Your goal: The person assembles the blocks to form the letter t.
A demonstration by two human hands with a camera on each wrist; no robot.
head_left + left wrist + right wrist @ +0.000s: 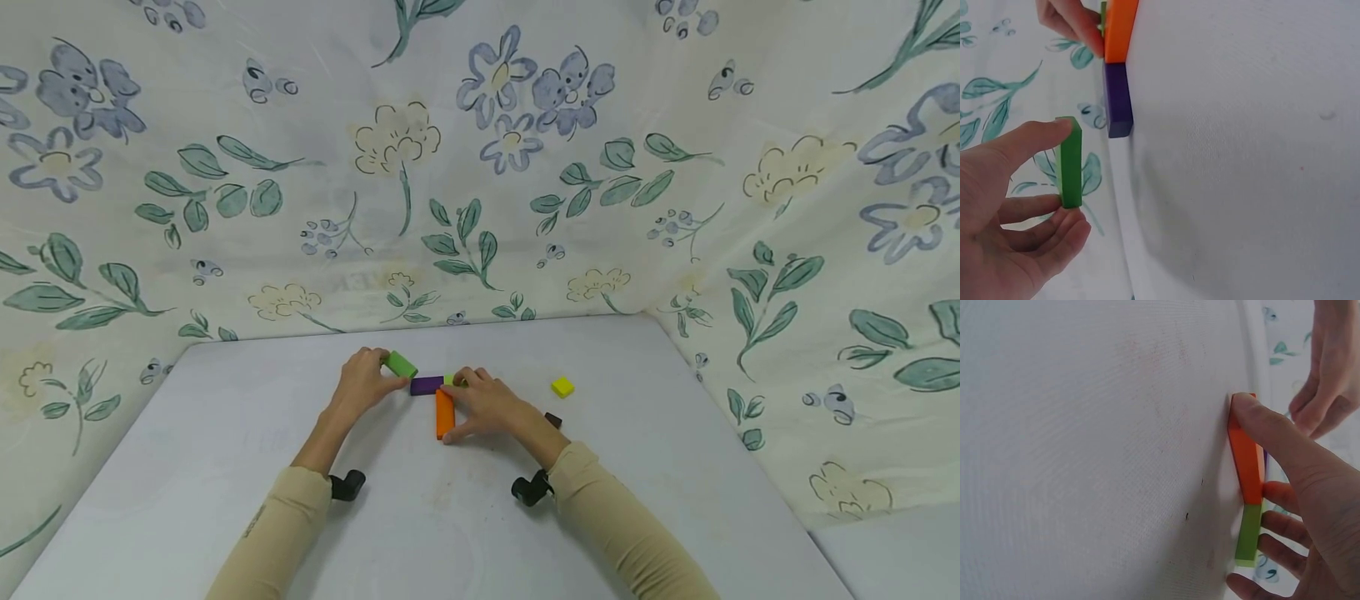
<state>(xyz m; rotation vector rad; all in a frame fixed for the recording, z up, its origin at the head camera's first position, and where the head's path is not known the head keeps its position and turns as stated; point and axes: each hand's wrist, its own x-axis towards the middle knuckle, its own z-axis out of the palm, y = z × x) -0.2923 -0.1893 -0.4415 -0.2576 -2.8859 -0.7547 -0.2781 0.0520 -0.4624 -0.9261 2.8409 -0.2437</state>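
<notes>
1. Formed the backdrop from a floral cloth (322, 192), hung behind and on both sides of the white table (442, 542).
2. Reached in from the near side in tan sleeves (633, 529), with black wrist devices (347, 486) below the hands.
3. Gripped the orange block (445, 416) with the right hand (486, 407), thumb at the near end, index finger by the far end.
4. Pinched the green block (402, 365) between thumb and fingers of the left hand (366, 379), raised off the table.
5. Showed the purple block (427, 386) crosswise at the orange block's far end, seemingly touching.
6. Covered much of the light-green block (1247, 534) with right-hand fingers.
7. Showed a yellow block (562, 387) farther right, unobstructed, well apart from the others.
8. Hid part of a dark block (553, 420) behind the right wrist.
</notes>
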